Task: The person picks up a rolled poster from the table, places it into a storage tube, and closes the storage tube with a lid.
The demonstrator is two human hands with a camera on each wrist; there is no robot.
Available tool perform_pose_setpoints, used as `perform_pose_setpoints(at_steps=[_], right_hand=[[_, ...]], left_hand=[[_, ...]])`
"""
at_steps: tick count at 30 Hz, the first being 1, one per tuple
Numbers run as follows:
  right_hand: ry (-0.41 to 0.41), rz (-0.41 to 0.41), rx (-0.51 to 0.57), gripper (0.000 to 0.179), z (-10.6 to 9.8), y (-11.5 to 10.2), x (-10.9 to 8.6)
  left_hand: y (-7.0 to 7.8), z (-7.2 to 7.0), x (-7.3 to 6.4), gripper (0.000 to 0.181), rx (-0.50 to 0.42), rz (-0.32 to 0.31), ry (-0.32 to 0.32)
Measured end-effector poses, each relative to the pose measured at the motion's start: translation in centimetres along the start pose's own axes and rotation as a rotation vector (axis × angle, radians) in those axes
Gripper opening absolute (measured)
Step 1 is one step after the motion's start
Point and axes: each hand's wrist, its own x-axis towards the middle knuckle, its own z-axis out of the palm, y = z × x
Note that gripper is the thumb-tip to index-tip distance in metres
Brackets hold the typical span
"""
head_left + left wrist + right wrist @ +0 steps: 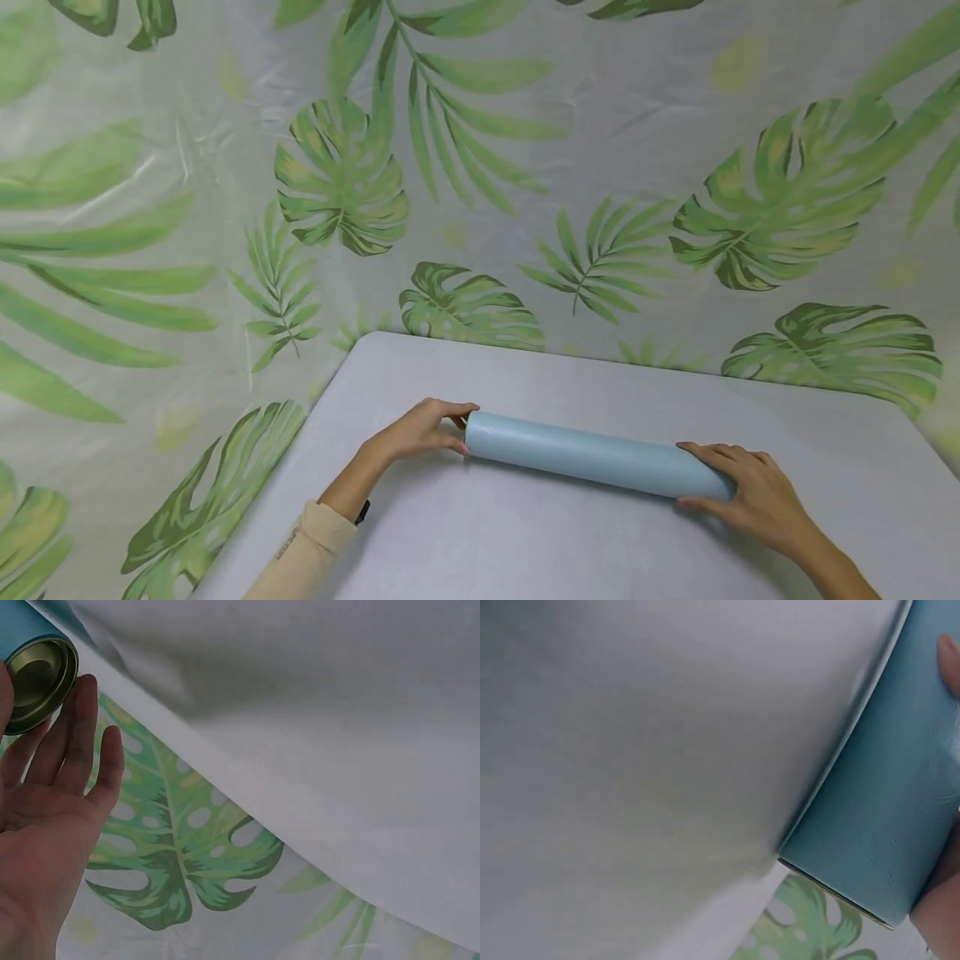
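A long light-blue cylindrical tube (585,454) lies across the white table, tilted slightly down to the right in the head view. My left hand (420,432) holds its left end, with thumb and fingertips on opposite sides of the rim. In the left wrist view, a recessed gold metal end (37,675) faces the palm, and the fingers of the left hand (49,802) reach its edge. My right hand (757,496) grips the tube's right end from above, thumb on the near side. The right wrist view shows the blue tube wall (870,802) close up, the hand mostly cut off.
The white tabletop (525,533) spreads around the tube, its rounded far left corner and back edge visible. Behind and left of it hangs or lies a pale sheet with green leaf prints (341,179). A beige sleeve (303,550) and a dark wristband (363,511) are on the left arm.
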Motion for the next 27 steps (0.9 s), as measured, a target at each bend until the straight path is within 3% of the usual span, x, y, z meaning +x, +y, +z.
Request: perform_pose_setpoints(at_steps=[13,27], right_hand=[[-0.138,0.016,0.056,0.078,-0.1,0.2,1.8],[-0.140,0.024,0.042,0.082,0.2,-0.1,2.0]], left_hand=[[-0.8,-1.0,0.4,0.067,-0.007,-0.075,-0.048],[-0.9,-0.7,0.0,0.073,-0.078,-0.072,-0.037]])
